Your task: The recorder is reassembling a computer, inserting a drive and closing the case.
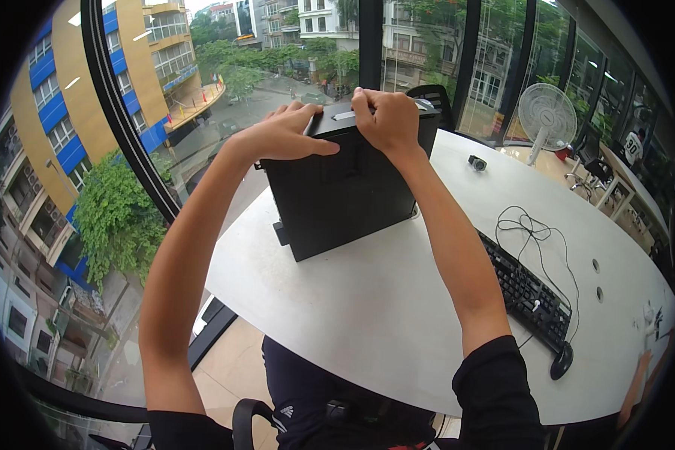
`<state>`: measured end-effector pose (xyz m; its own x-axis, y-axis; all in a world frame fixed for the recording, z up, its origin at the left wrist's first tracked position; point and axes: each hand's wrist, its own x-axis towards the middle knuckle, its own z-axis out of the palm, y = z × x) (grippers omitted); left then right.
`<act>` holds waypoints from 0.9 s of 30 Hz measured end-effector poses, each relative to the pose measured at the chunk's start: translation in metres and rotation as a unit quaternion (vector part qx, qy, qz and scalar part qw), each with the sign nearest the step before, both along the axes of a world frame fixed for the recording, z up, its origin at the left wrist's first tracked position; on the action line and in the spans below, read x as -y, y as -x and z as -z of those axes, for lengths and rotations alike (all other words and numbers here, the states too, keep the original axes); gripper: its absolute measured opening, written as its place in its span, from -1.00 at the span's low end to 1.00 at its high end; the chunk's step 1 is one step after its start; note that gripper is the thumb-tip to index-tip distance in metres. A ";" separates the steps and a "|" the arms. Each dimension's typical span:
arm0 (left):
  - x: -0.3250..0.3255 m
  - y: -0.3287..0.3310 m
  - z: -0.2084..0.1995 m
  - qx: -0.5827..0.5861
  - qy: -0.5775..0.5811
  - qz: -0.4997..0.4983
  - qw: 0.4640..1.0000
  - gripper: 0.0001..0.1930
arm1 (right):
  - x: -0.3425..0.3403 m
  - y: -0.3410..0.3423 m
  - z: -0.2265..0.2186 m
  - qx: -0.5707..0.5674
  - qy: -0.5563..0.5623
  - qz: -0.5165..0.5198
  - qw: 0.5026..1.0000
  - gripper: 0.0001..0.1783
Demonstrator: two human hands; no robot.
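A black desktop computer case point(345, 195) stands upright on the white table in front of me, its broad side facing me. My left hand point(288, 133) grips its top left edge, fingers over the top and thumb along the near side. At the top, toward the right, my right hand point(387, 120) is closed with curled fingers against the case. What lies beneath those fingers is hidden. A light strip shows on the top face between the two hands. From the lower left side of the case a small black part sticks out.
On the white table point(367, 322) a black keyboard point(528, 289), a black mouse point(561, 361) and a loose cable lie to the right. A small black object point(477, 163) sits farther back. Beyond are a white fan point(547, 116) and tall windows. Another person's hand point(643, 364) shows at the right edge.
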<state>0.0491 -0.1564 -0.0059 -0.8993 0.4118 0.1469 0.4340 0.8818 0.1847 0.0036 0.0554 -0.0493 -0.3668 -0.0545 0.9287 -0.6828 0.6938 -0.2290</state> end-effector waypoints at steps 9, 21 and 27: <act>-0.006 -0.008 0.000 -0.005 0.025 -0.004 1.000 0.01 | -0.003 0.000 0.007 -0.009 0.019 0.000 1.000 -0.58; -0.002 -0.002 0.003 -0.032 0.011 0.000 0.999 -0.05 | -0.011 0.018 0.037 -0.154 -0.024 -0.037 0.987 -0.77; -0.007 -0.002 0.003 -0.044 0.026 -0.006 0.999 0.01 | -0.007 -0.001 0.085 -0.146 -0.030 0.056 0.987 -0.46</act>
